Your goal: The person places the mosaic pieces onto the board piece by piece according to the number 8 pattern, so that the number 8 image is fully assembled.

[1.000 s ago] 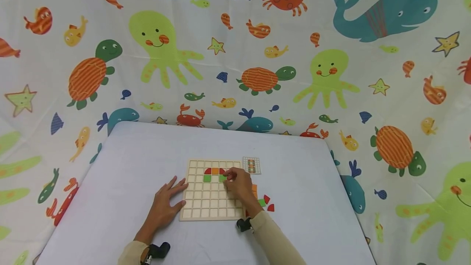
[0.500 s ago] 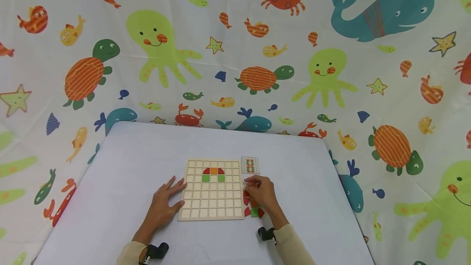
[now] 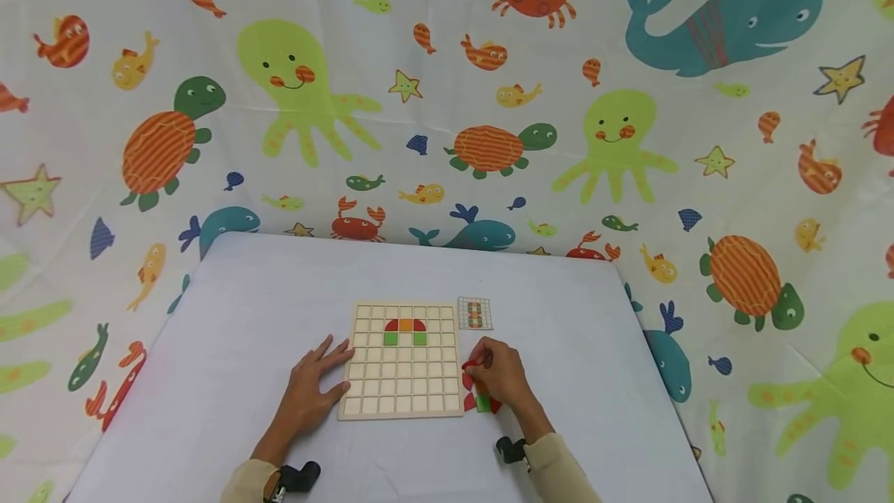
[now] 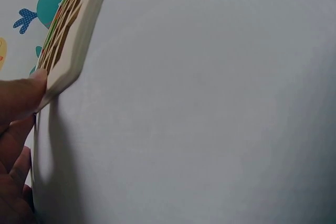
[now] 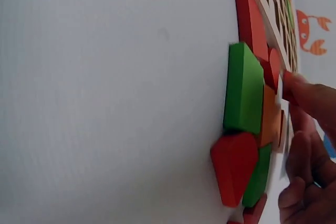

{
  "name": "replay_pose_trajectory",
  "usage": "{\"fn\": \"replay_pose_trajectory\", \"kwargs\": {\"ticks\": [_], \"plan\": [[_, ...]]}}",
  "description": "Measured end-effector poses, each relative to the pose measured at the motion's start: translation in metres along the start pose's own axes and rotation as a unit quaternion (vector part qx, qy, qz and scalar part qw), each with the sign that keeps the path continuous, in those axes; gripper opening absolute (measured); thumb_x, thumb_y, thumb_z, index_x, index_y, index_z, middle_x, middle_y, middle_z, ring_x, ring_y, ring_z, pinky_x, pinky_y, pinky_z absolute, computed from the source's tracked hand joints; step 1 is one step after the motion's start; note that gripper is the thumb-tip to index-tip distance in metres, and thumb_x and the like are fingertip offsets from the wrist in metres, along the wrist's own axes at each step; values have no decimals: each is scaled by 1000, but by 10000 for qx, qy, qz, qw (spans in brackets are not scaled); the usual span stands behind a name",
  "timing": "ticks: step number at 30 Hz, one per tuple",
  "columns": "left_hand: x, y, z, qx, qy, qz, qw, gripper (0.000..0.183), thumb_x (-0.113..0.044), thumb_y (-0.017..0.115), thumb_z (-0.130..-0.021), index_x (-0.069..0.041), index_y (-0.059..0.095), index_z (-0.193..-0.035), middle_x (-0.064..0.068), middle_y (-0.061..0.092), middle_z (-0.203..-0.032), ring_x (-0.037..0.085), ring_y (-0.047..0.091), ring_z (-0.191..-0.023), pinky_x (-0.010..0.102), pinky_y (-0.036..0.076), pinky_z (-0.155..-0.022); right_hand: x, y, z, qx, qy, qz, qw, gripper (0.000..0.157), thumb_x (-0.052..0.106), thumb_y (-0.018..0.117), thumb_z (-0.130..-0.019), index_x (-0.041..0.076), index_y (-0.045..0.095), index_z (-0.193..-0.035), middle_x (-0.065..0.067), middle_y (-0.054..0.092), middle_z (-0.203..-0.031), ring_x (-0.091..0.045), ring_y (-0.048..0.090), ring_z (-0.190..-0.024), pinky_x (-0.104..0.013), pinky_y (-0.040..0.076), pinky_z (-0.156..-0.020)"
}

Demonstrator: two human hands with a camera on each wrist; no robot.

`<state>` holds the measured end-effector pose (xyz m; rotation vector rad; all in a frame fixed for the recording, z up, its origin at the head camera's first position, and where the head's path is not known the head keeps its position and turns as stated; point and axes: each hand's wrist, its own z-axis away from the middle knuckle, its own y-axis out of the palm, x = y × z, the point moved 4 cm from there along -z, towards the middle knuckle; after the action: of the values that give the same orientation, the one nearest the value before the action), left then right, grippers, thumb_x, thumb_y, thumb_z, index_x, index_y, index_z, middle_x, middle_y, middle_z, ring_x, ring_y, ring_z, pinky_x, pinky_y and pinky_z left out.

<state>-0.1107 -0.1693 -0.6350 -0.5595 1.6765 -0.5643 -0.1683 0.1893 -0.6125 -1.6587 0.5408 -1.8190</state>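
A wooden grid board (image 3: 387,389) lies on the table. Near its top sit two red quarter-round pieces, one of them a red piece (image 3: 392,325) left of an orange square (image 3: 406,324), with two green squares below, including a green square (image 3: 420,339). My left hand (image 3: 310,388) touches the board's left edge with spread fingers; in the left wrist view the thumb (image 4: 23,95) lies against its rim. My right hand (image 3: 504,372), right of the board, pinches a small red piece (image 5: 287,85) between thumb and fingers. Its full shape is hidden by the fingers.
Loose blocks lie along the board's right side: a green block (image 5: 244,90), an orange block (image 5: 268,111), a red block (image 5: 233,163) and several others. A printed pattern card (image 3: 475,313) lies beyond the right hand. A sea-animal cloth (image 3: 433,60) hangs behind the table.
My right hand has left the board's upper right part, moved right to the loose blocks, and now holds a red piece. The left hand stays at the board's edge.
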Motion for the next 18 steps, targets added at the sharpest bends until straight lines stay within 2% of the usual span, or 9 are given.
{"fn": "replay_pose_trajectory", "kwargs": {"ticks": [5,8,11,18], "plan": [[2,1,-1,113,-116,25,9999,61,-2,83,-84,-7,67,-142,14,58,-156,49,35,-157,72,21,-125,13,5,-2,-457,-290,-417,9977,15,15,86,-89,19,75,-98,3,70,-84,-14,56,-72,-21,48,-59],[3,0,-2,107,-133,32,9998,61,-2,83,-84,-8,67,-142,14,58,-157,48,35,-157,72,20,-125,27,14,-5,-586,-400,-634,9955,12,16,85,-90,22,79,-98,3,74,-86,-12,55,-68,-21,46,-54],[3,0,-2,94,-107,0,9999,61,-3,84,-84,-8,67,-142,14,58,-157,48,35,-157,72,21,-125,42,29,-9,-491,-446,-697,9954,10,19,85,-90,25,80,-95,6,76,-88,-10,53,-67,-21,46,-56],[3,2,-1,117,-165,44,9998,61,-3,84,-84,-8,67,-142,13,58,-157,47,35,-157,72,20,-126,76,69,-18,-138,-786,-630,9948,6,20,89,-86,22,85,-90,2,73,-88,-6,53,-71,-22,46,-61]]}}
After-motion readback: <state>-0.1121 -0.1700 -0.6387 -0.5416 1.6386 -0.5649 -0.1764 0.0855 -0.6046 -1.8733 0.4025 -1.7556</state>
